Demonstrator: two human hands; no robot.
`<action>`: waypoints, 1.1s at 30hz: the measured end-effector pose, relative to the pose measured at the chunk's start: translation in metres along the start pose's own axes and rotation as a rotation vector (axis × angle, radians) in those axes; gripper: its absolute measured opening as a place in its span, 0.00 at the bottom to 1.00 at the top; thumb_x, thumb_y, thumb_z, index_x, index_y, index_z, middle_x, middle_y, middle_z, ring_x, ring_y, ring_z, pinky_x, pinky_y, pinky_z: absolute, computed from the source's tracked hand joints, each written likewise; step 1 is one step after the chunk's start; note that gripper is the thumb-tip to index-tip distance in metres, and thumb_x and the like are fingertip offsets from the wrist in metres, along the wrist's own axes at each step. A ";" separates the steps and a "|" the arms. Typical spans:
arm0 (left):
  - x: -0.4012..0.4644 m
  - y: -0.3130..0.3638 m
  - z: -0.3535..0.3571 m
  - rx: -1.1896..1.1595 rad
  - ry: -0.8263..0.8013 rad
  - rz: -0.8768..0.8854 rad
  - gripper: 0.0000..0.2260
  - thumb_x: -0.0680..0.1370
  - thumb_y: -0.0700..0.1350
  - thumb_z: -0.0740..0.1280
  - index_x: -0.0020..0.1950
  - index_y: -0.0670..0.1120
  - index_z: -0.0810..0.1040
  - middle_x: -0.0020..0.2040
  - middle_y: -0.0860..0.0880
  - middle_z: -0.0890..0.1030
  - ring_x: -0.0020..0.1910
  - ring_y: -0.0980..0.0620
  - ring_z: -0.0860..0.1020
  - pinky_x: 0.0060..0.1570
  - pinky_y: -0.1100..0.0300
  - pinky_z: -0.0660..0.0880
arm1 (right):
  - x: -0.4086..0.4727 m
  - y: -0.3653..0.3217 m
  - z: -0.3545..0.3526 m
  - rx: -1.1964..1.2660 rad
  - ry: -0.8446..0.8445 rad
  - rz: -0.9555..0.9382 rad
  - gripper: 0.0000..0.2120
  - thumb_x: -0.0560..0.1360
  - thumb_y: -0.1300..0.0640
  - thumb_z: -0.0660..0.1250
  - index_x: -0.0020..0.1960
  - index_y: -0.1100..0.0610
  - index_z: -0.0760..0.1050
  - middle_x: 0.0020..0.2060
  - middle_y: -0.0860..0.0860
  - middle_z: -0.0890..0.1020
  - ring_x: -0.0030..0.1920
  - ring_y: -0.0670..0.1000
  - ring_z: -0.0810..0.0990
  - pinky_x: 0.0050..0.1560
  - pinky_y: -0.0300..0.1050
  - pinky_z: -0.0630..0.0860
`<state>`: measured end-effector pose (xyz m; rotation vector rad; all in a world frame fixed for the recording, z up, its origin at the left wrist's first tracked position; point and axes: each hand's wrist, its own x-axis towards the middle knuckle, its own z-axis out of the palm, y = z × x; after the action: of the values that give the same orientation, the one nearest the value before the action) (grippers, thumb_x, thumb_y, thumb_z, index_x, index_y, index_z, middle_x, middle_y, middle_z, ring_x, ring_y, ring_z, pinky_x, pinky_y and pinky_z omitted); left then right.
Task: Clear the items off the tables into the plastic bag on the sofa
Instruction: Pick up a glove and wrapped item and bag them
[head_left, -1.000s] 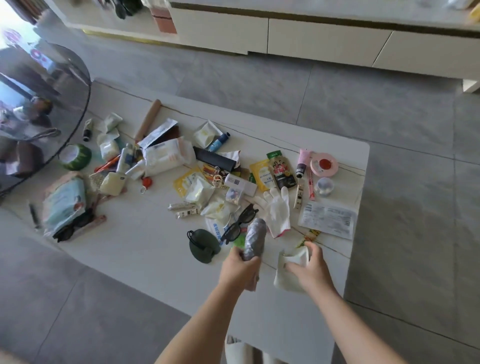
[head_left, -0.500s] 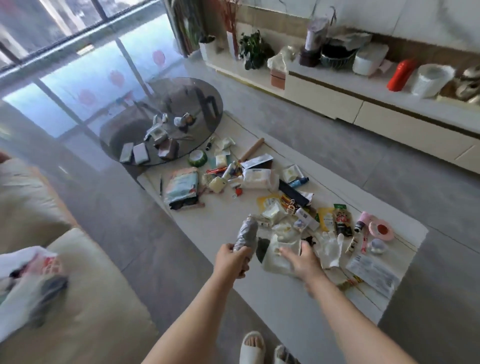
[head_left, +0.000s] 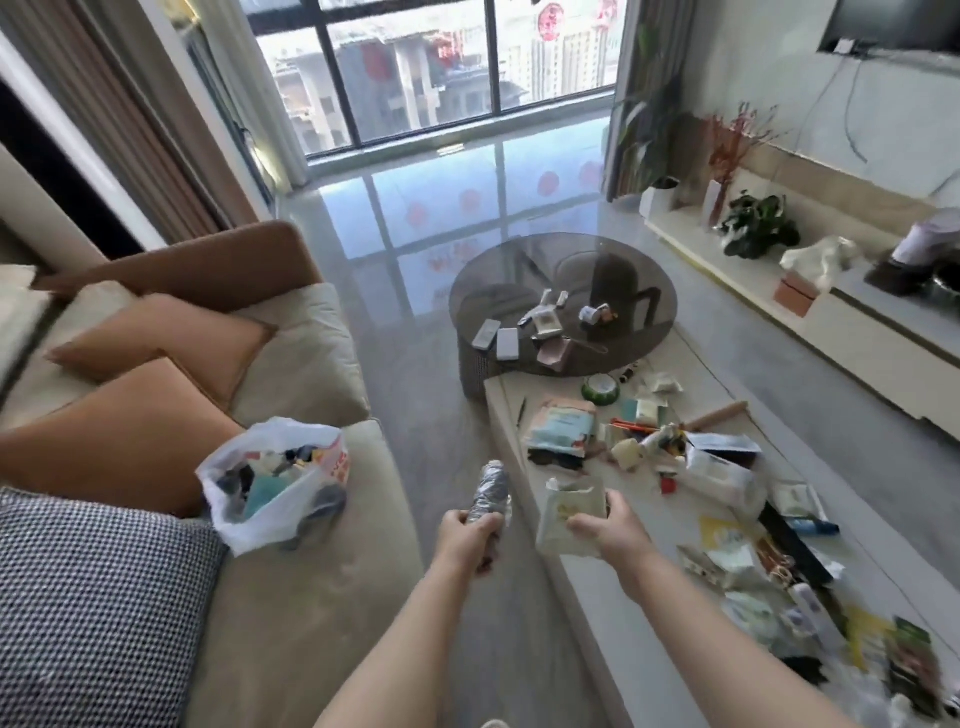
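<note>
A living room fills the frame, where half a second ago the view looked mostly down at the cluttered table; the person has turned toward the sofa at left, which suggests the carry to the bag is under way. The sofa runs up the left side with orange cushions and a checked pillow at lower left. A long pale table runs down the right side, crowded with packets, tubes and wrappers, so much clearing remains. Above it, at centre, a round glass table holds remotes and small boxes. On the sofa seat, left of centre, the white plastic bag sits open, already part filled with dark and teal items. Low at centre, over the floor between sofa and table, the left hand is clenched around a silver roll, and the right hand pinches a pale pouch. Both are near the bag, not yet over it.
</note>
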<state>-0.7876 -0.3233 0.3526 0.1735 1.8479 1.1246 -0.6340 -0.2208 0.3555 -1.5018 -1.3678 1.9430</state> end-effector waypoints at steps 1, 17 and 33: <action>0.005 0.003 -0.018 -0.014 0.029 -0.005 0.07 0.74 0.40 0.68 0.41 0.44 0.69 0.22 0.51 0.70 0.23 0.51 0.68 0.21 0.70 0.64 | 0.004 -0.007 0.017 -0.026 -0.017 -0.005 0.12 0.72 0.69 0.66 0.48 0.54 0.70 0.41 0.51 0.79 0.38 0.49 0.78 0.33 0.41 0.74; 0.058 0.015 -0.248 -0.251 0.437 -0.048 0.06 0.75 0.36 0.68 0.47 0.37 0.72 0.30 0.43 0.73 0.24 0.50 0.70 0.21 0.69 0.64 | 0.072 -0.061 0.278 -0.261 -0.338 0.014 0.16 0.72 0.66 0.69 0.57 0.60 0.69 0.46 0.54 0.77 0.40 0.50 0.78 0.32 0.44 0.77; 0.200 0.022 -0.354 -0.605 0.727 -0.321 0.20 0.76 0.43 0.69 0.62 0.32 0.71 0.40 0.37 0.78 0.28 0.48 0.73 0.20 0.65 0.66 | 0.236 -0.082 0.474 -0.569 -0.539 0.107 0.22 0.74 0.57 0.69 0.66 0.57 0.68 0.53 0.57 0.76 0.44 0.59 0.81 0.40 0.55 0.82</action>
<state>-1.1776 -0.4247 0.2928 -0.9563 1.9217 1.5713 -1.1646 -0.2364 0.2835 -1.3214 -2.2643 2.2490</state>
